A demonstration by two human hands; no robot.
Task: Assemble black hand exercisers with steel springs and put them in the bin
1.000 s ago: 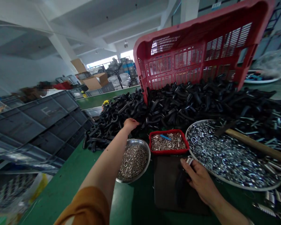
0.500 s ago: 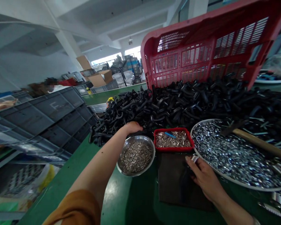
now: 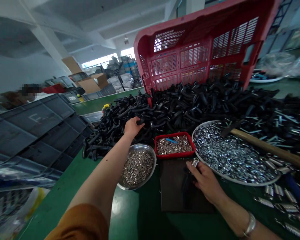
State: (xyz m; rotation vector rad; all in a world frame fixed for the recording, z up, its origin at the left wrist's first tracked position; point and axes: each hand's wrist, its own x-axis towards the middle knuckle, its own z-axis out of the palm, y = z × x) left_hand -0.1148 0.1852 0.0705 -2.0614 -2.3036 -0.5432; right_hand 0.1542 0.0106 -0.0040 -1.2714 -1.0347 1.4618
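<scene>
Spring [image 3: 195,162] pinched between thumb and fingers of my right hand [image 3: 204,180], coil showing past the thumb tip, over the right side of the dark pad [image 3: 172,196]. Fingertip hold, I judge, because the piece is small. Dark shape under that hand, against the pad: black on black, and from my end I cannot tell whether it is gripped too.

Left hand [image 3: 133,127] reaches out beyond the bowl [image 3: 153,161]. Fingers together, clamped on the end of a black part [image 3: 140,122] at the near side of the pile [image 3: 180,110]. Whether that part is free of its neighbours I cannot tell.

Crate [image 3: 195,35] tipped on its side behind the pile, mouth toward me; probably so the parts lie loose and within reach.

Small stock surrounds the pad. Bowl of tiny metal bits to its left; red tray [image 3: 175,155] of pins just past its far edge, blue piece [image 3: 171,141] lying on the pins; wide dish [image 3: 250,184] of rings to the right. Close placing keeps my reach short, I think.

Hammer [image 3: 267,145] rests across the dish, perhaps parked there for want of room. Loose springs [image 3: 288,208] on the tabletop [image 3: 125,216] near the dish, same side as the hand holding one; handy, by my reckoning
</scene>
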